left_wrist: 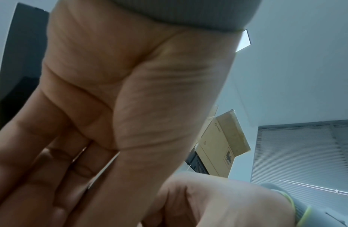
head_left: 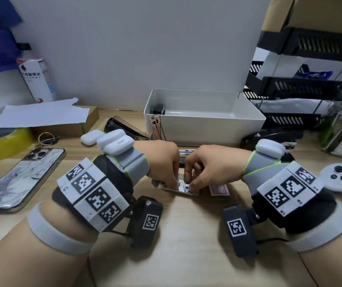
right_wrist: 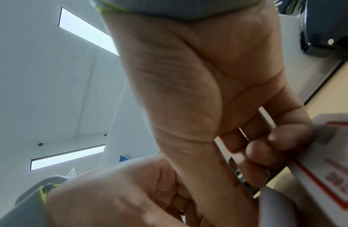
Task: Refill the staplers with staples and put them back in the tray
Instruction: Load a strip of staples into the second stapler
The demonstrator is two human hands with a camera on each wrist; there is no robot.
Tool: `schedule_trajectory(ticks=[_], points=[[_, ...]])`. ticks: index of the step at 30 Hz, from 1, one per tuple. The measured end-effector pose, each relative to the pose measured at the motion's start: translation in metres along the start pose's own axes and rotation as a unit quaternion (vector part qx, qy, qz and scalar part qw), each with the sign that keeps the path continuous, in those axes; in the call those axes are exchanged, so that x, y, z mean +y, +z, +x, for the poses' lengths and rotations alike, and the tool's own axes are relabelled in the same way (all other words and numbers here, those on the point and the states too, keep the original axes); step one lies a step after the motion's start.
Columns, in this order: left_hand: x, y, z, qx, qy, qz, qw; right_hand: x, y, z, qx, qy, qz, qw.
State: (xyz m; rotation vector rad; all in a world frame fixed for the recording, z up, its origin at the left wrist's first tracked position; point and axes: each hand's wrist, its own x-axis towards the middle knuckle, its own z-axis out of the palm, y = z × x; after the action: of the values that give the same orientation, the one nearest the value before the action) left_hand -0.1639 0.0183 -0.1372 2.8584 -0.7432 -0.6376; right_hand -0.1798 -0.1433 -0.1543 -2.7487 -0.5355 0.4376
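At the centre of the head view my left hand (head_left: 164, 160) and right hand (head_left: 203, 166) meet over a small shiny block of staples (head_left: 179, 186) lying on the worktop (head_left: 186, 235). My left grip has its fingers curled down onto the block's left part; my right grip pinches its right end with thumb and fingertips. In the right wrist view my right fingers (right_wrist: 266, 153) curl round a thin metal edge, beside a white box with red print (right_wrist: 334, 161). That same staple box (head_left: 219, 190) sits just right of the block in the head view.

Behind my hands, partly hidden, a stapler's metal part (head_left: 186, 154) shows between the knuckles. The white tray (head_left: 207, 119) stands at upper centre, with one dark stapler (head_left: 158, 109) in its left end. Another black stapler (head_left: 269, 137) lies to the tray's lower right, and an opened one (head_left: 124, 129) lies at its left.

A phone (head_left: 21, 179) lies at the left of the frame, an earbud case (head_left: 91, 137) above it toward centre, and a white controller (head_left: 339, 179) at the right edge.
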Motion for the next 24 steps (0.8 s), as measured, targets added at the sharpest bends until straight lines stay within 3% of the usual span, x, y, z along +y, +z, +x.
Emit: schedule_trajectory(ticks=[14, 18, 21, 24], points=[[-0.001, 0.003, 0.003, -0.001, 0.022, 0.004, 1.000, 0.000, 0.001, 0.002, 0.017, -0.033, 0.001, 0.999], [-0.004, 0.000, 0.001, 0.033, 0.036, 0.003, 0.999, 0.005, -0.007, -0.003, 0.044, -0.037, 0.012, 0.998], [-0.011, -0.005, -0.001, 0.061, 0.057, -0.102, 0.991, 0.006, -0.014, -0.006, 0.106, -0.063, 0.062, 0.991], [-0.016, -0.008, -0.001, 0.068, 0.074, -0.267, 0.958, 0.007, -0.019, -0.008, 0.159, -0.094, 0.102, 0.977]])
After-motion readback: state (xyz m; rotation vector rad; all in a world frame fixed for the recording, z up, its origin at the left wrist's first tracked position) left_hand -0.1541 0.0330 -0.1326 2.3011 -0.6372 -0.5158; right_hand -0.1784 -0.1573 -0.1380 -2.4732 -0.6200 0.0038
